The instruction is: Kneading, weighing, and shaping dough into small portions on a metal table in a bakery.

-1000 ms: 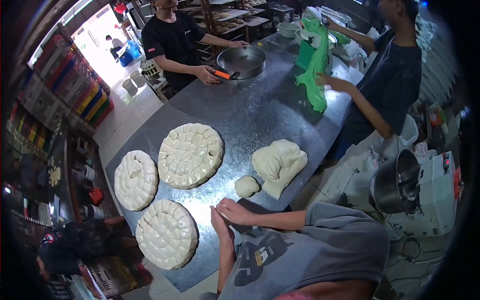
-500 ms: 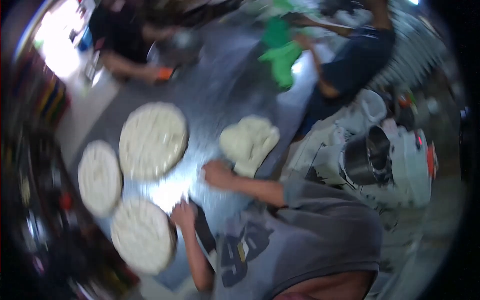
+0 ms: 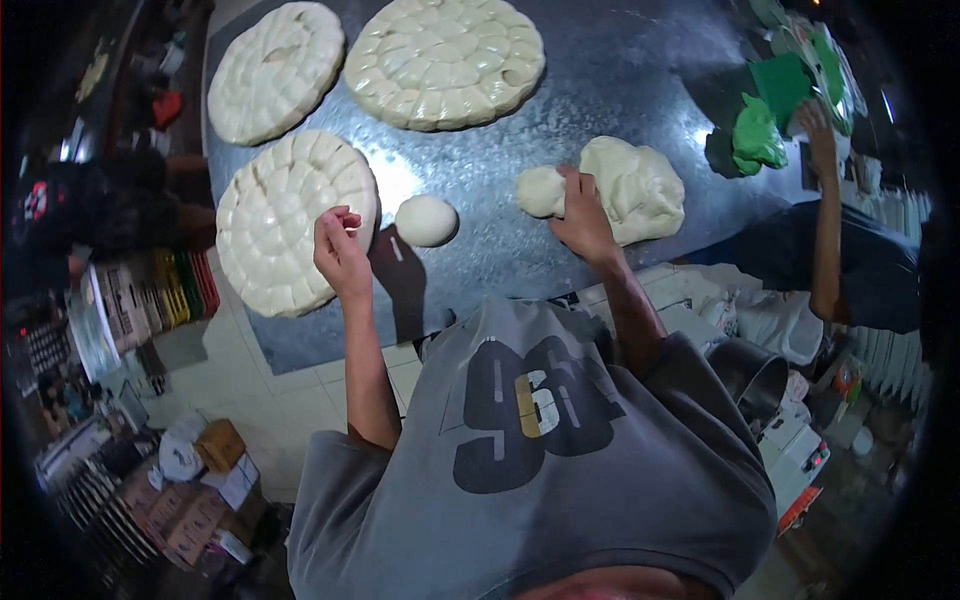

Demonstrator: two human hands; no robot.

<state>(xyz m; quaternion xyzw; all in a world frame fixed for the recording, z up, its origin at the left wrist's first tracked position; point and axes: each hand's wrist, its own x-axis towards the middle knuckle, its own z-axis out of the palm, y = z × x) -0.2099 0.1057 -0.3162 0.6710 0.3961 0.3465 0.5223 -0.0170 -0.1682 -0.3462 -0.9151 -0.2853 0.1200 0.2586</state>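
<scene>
My right hand [image 3: 583, 222] is closed on a small piece of dough [image 3: 541, 191], which sticks out to the left of the fingers. That piece lies against the left side of a big, soft dough lump [image 3: 638, 190]; whether the two are joined is hidden by the hand. My left hand [image 3: 342, 258] is raised over the right edge of a round, segmented dough slab [image 3: 285, 225], its fingers loosely bent and apart with nothing seen in them. A smooth dough ball [image 3: 426, 221] rests on the metal table between my hands.
Two more segmented dough slabs lie farther back, one at the left [image 3: 276, 72] and one in the middle [image 3: 445, 62]. Green plastic bags [image 3: 758, 140] are on the table's right side, beside a co-worker's hand [image 3: 812, 118]. Crates [image 3: 165, 295] stand off the left edge.
The view has swung round and sharpened. My right hand has moved onto the dough beside the lump. A dough ball now shows on the table, and my left hand is over the near slab's edge.
</scene>
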